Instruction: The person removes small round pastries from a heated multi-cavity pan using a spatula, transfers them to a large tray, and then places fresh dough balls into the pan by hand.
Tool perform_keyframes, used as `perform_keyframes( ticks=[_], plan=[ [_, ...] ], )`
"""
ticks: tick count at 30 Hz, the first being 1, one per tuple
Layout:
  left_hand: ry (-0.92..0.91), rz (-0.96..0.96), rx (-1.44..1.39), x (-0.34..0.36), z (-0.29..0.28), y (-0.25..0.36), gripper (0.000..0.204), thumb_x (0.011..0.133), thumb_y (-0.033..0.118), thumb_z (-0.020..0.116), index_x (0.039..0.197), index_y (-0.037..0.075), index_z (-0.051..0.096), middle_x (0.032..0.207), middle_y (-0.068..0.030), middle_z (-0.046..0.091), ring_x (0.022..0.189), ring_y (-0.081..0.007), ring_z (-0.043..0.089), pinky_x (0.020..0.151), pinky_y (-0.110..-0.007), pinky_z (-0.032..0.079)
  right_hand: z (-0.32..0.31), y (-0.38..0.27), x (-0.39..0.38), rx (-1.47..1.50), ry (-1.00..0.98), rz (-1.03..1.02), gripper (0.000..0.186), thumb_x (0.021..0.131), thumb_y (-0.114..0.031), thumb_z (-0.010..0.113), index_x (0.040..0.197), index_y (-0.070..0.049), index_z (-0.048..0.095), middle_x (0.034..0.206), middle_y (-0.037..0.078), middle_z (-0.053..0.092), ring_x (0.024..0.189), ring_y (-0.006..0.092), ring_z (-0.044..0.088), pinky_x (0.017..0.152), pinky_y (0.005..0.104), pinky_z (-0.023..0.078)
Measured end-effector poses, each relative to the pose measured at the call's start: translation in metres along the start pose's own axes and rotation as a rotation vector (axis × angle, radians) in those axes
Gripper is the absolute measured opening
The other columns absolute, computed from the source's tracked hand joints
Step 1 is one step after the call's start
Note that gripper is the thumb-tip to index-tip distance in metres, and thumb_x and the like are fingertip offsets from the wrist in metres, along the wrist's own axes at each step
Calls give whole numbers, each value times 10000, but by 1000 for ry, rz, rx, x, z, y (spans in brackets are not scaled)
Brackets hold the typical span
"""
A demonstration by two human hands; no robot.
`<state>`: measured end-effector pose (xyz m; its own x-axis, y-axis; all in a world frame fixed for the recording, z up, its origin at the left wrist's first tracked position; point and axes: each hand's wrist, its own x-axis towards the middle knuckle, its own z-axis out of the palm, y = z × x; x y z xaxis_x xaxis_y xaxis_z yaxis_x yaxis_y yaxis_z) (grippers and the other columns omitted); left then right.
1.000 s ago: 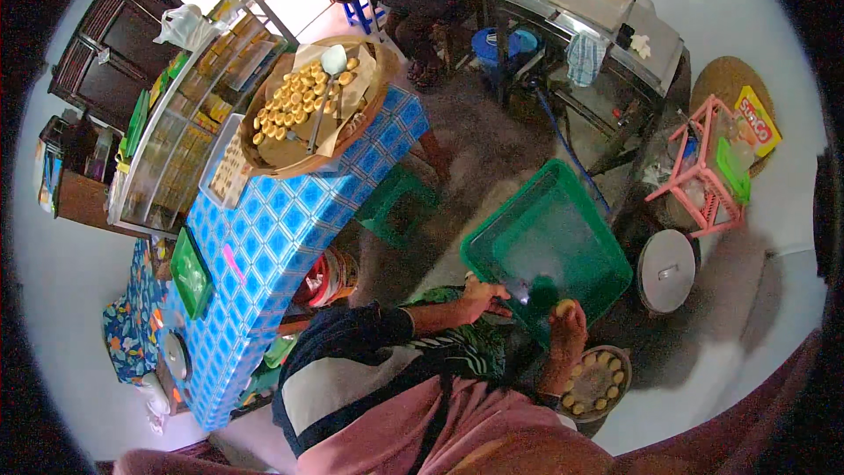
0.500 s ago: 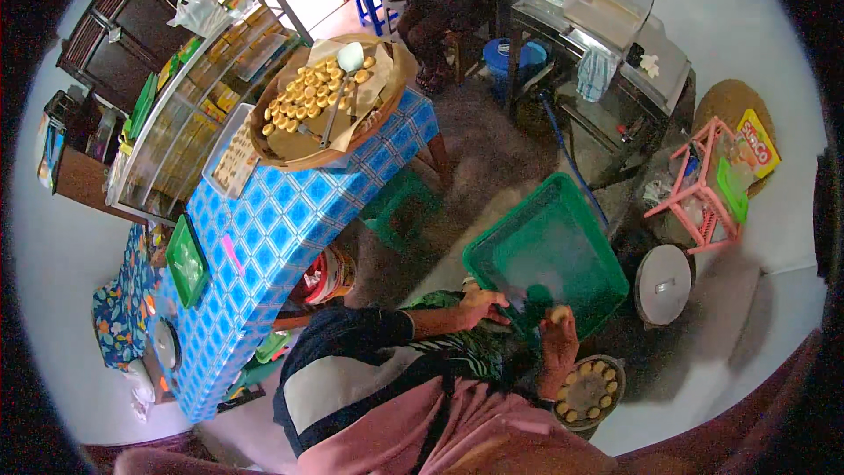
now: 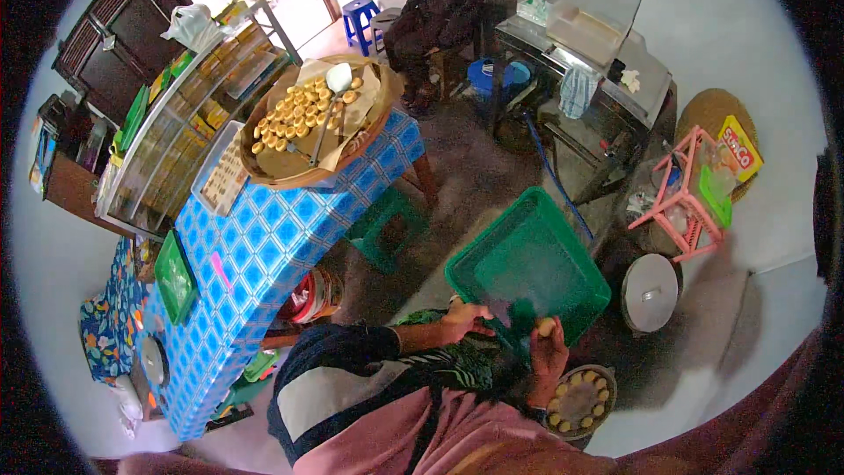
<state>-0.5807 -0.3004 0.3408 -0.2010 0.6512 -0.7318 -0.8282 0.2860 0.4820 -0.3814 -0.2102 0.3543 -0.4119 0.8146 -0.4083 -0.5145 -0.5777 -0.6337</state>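
A small round piece of pale yellow dough [image 3: 546,326] is pinched in the fingertips of my right hand [image 3: 549,359], above the near edge of a green plastic tray [image 3: 527,255]. My left hand [image 3: 466,322] is closed at the tray's near left edge, its fingers bent over the rim. The tray tilts across my lap, and its bottom looks bare apart from a thin pale film. Just below my right hand, a round pan [image 3: 576,402] carries a ring of similar round dough pieces [image 3: 601,394] along its rim.
On the left, a blue checked table [image 3: 290,237] bears a woven basket [image 3: 290,178] of golden baked pieces, with a spatula [image 3: 338,81]. A round lid [image 3: 651,293] and pink rack [image 3: 690,198] stand right. A person [image 3: 435,18] sits at the back, near a metal-topped counter [image 3: 585,35].
The whole view has shifted a little, so most things sit slightly left and lower. The seated person now faces more this way. My right hand still holds the dough above the tray.
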Motion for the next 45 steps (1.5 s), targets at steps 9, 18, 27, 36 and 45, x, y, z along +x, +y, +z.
perform_keyframes(
  ticks=[9, 18, 27, 36, 45],
  plan=[
    [-70, -23, 4, 1, 3, -8, 251, 723, 14, 583, 969, 12, 531, 903, -91, 587, 790, -254, 584, 645, -451, 535, -25, 6, -3, 61, 40, -27, 387, 828, -142, 568, 1167, -14, 431, 1105, 109, 502, 983, 276, 503, 851, 362, 449],
    [-53, -16, 12, 3, 1, -21, 278, 716, -1, 583, 986, 26, 523, 891, -94, 584, 755, -266, 584, 607, -460, 537, -6, -5, -35, -502, 117, -255, 363, 848, -152, 545, 1179, -47, 442, 1132, 108, 497, 1027, 265, 486, 823, 373, 443],
    [-42, -19, -61, -2, 16, -22, 425, 692, -26, 611, 1009, 21, 333, 875, -129, 492, 737, -273, 568, 586, -500, 541, -53, 7, -9, -348, 188, -172, 365, 849, -124, 534, 1193, -60, 430, 1145, 103, 488, 1021, 256, 482, 856, 395, 427],
    [-111, 46, -4, -5, 15, -25, 223, 762, 56, 594, 960, 81, 496, 876, -61, 532, 829, -230, 557, 638, -504, 536, -43, -4, -18, -673, 280, -266, 371, 829, -164, 575, 1175, -82, 466, 1057, 81, 532, 939, 234, 529, 795, 373, 485],
    [-149, -1, -5, -4, 12, -16, 328, 715, -8, 600, 1001, 34, 446, 884, -89, 514, 742, -261, 558, 592, -457, 551, -67, 18, -17, -602, 268, -280, 393, 802, -167, 615, 1158, -78, 472, 1035, 82, 538, 902, 224, 539, 761, 341, 495]
  ],
)
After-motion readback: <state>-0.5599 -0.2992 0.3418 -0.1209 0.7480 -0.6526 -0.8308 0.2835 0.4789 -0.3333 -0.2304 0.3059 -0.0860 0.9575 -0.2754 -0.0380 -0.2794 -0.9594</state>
